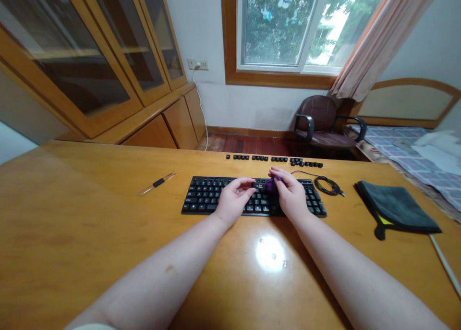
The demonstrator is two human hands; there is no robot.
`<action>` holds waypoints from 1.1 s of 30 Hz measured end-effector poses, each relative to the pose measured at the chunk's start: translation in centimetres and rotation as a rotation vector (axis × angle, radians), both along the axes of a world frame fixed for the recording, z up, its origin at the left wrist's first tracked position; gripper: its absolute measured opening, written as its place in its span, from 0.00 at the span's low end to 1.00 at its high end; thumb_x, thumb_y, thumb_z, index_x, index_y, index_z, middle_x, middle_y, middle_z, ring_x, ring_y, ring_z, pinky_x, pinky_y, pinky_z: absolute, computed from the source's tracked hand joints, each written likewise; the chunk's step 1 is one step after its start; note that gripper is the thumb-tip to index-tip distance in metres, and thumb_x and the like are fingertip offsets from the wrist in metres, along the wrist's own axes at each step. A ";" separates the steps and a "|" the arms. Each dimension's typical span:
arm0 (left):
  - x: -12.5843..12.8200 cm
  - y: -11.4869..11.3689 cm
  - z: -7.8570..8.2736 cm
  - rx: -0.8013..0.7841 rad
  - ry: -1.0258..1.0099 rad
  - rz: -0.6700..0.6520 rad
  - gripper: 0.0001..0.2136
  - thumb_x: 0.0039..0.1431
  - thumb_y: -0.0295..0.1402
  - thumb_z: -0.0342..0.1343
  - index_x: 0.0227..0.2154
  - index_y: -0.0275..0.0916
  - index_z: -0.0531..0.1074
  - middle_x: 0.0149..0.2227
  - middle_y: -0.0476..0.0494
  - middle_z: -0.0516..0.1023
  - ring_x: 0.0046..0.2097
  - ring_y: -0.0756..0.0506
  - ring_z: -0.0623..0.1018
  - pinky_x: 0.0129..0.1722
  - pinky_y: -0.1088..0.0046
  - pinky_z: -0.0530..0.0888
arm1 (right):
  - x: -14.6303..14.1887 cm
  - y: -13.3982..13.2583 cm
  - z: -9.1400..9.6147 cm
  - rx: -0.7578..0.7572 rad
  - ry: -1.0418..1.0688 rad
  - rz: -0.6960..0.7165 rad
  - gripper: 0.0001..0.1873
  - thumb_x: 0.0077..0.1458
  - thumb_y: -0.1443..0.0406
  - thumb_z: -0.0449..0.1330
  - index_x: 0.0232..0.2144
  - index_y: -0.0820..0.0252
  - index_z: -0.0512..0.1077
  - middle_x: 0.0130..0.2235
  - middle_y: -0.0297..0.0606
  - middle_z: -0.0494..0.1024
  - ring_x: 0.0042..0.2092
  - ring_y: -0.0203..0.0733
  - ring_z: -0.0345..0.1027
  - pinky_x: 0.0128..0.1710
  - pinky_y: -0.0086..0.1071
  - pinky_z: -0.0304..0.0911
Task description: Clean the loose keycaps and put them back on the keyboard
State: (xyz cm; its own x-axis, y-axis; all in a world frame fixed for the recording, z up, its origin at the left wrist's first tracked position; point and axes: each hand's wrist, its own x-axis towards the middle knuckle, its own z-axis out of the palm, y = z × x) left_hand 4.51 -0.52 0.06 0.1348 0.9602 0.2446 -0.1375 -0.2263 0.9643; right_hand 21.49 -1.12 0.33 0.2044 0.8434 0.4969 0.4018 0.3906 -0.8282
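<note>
A black keyboard (201, 194) lies on the wooden desk, with both of my hands over its middle and right part. My left hand (235, 199) pinches a small black keycap (259, 186) between thumb and fingertips, above the keys. Close to its right, my right hand (291, 191) is closed on a soft purple lump (272, 185), which looks like cleaning putty. The lump is held just beside the keycap; whether they touch I cannot tell. My hands hide some of the keys beneath them.
Several loose keycaps (260, 158) stand in a row along the desk's far edge. A coiled cable (327, 185) lies behind the keyboard's right end. A folded dark grey cloth (399, 206) sits at right, a clear keycap puller (158, 182) at left. Beyond is an armchair (319, 118).
</note>
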 end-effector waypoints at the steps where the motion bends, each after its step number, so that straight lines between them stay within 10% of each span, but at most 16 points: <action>1: 0.0 0.0 0.0 0.001 -0.001 0.003 0.09 0.48 0.28 0.59 0.35 0.36 0.73 0.38 0.43 0.78 0.41 0.47 0.77 0.47 0.66 0.73 | 0.0 -0.1 0.2 0.016 0.001 -0.008 0.12 0.55 0.64 0.54 0.38 0.55 0.75 0.45 0.41 0.74 0.49 0.44 0.66 0.53 0.44 0.58; 9: -0.2 0.2 -0.2 0.000 -0.076 0.115 0.10 0.48 0.30 0.60 0.36 0.36 0.72 0.36 0.43 0.78 0.40 0.47 0.77 0.46 0.68 0.73 | -0.7 -0.2 0.6 -0.127 0.488 0.202 0.16 0.50 0.56 0.60 0.41 0.55 0.69 0.31 0.35 0.77 0.32 0.39 0.71 0.38 0.38 0.66; 21: 0.1 -0.7 -0.2 0.097 -0.035 -0.091 0.09 0.48 0.30 0.60 0.34 0.37 0.73 0.37 0.43 0.78 0.41 0.46 0.77 0.46 0.66 0.74 | -0.7 -0.4 0.8 -0.106 0.309 0.240 0.08 0.49 0.60 0.62 0.33 0.54 0.77 0.36 0.35 0.72 0.40 0.39 0.66 0.43 0.35 0.61; 27: 0.3 -0.7 -0.2 0.064 -0.046 -0.114 0.08 0.48 0.28 0.60 0.34 0.37 0.73 0.37 0.44 0.78 0.40 0.47 0.77 0.46 0.67 0.74 | -1.3 -0.3 0.0 -0.312 0.651 0.282 0.10 0.46 0.58 0.63 0.32 0.54 0.71 0.31 0.31 0.73 0.27 0.32 0.62 0.26 0.27 0.59; 33: 0.2 -0.3 -0.1 -0.007 -0.113 -0.018 0.09 0.48 0.28 0.59 0.35 0.37 0.71 0.36 0.44 0.77 0.40 0.48 0.78 0.45 0.69 0.74 | -1.3 -0.2 -0.5 -0.255 0.659 0.434 0.09 0.42 0.62 0.66 0.28 0.56 0.71 0.37 0.33 0.73 0.35 0.35 0.66 0.36 0.30 0.64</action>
